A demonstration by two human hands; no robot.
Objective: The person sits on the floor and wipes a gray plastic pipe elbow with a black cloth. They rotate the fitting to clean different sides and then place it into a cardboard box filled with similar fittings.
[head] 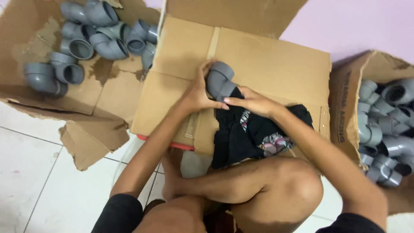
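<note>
Grey PVC elbow fitting is held in both grips: left hand closed round its side, right hand pressed at its base w/ black cloth, atop closed cardboard box. Open cartons of like elbows lie left & right of grip; most seem yet unhandled.
</note>
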